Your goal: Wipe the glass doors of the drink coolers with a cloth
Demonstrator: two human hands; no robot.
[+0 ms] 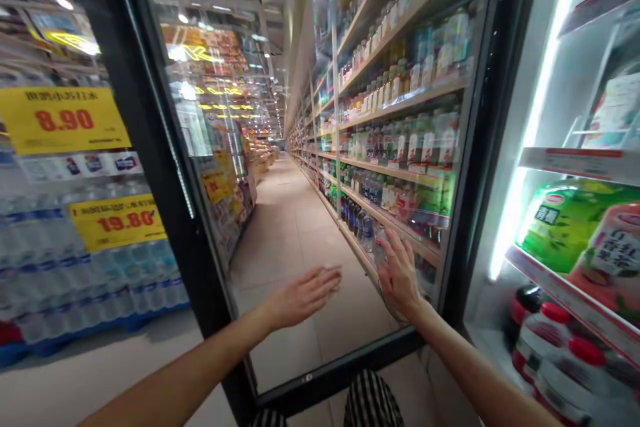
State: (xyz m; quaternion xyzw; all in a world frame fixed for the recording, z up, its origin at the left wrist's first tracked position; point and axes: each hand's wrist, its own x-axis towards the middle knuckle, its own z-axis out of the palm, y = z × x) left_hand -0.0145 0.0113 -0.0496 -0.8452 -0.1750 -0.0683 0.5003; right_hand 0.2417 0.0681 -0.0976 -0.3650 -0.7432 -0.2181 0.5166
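Note:
A black-framed glass door (273, 353) stands swung open in front of me, and the aisle shows through its pane. Against the lower part of the glass is my left hand (307, 295), its fingers stretched out to the right and holding nothing. Higher and to the right, my right hand (400, 273) lies on or very near the same pane with its fingers raised and extended, also holding nothing. Whether each palm fully touches the glass I cannot tell.
The lit cooler shelves at the right hold a green drink bottle (560, 227), a pink drink bottle (615, 260) and red-capped bottles (545, 340). At the left, yellow price signs (65, 120) hang over stacked water bottles (45, 280). My knees in striped cloth (373, 400) show below.

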